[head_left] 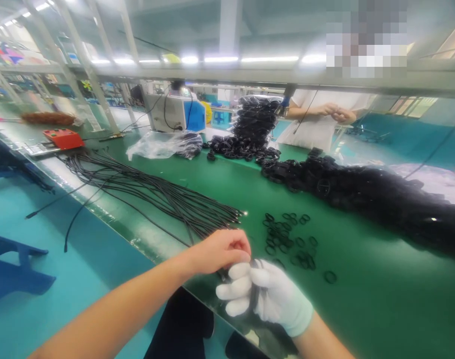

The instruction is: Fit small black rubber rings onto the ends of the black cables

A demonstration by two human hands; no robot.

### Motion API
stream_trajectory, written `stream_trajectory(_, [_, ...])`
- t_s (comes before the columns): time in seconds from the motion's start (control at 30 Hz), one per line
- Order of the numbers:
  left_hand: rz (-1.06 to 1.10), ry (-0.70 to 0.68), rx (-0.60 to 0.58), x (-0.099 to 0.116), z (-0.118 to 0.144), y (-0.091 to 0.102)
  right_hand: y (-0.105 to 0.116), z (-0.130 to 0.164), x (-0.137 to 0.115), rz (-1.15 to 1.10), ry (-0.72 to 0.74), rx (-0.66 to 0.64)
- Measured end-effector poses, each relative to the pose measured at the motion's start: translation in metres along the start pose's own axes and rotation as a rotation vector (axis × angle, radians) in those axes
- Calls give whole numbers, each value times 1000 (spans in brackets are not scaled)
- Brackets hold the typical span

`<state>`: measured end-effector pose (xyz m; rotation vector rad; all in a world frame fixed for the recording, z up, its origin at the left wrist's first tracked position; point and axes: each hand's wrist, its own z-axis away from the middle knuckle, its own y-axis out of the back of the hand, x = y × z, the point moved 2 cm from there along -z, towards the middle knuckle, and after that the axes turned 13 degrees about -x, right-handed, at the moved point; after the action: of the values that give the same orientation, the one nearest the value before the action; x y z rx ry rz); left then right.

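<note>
My right hand [267, 296], in a white glove, is closed round a black cable [254, 294] that looks looped. Against its thumb side, my bare left hand [225, 252] has its fingers curled in a pinch; what lies between them is hidden. Both hands meet above the front edge of the green workbench [362, 309]. Just beyond the left hand, a bundle of long black cables [156, 192] stretches along the bench, with metal-tipped ends near the hands. Loose black rings [282, 234] lie scattered past the right hand.
A long heap of black coiled pieces [362, 194] runs along the right, and a taller black stack [255, 122] stands behind. Farther left are a clear plastic bag [152, 145], a blue-and-white machine [178, 112] and a red control box [63, 139]. A co-worker's hands [338, 113] show opposite.
</note>
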<state>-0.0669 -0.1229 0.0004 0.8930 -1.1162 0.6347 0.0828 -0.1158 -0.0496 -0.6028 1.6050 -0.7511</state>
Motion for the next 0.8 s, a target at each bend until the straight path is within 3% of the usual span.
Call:
stream_trajectory(0.13, [34, -57, 216, -5, 14, -16, -3, -4, -4, 25, 24, 6])
stream_trajectory(0.33, [191, -94, 194, -22, 17, -30, -12, -6, -15, 154, 2, -47])
stream_trajectory(0.5, [5, -248, 410, -21, 16, -36, -17, -3, -21, 259, -6, -83])
stream_trajectory(0.67, [130, -212, 251, -19, 19, -40, -27, -2, -26, 355, -45, -75])
stream_trajectory(0.8, [40, -315, 316, -16, 27, -42, -40, -2, -31, 454, -222, -138])
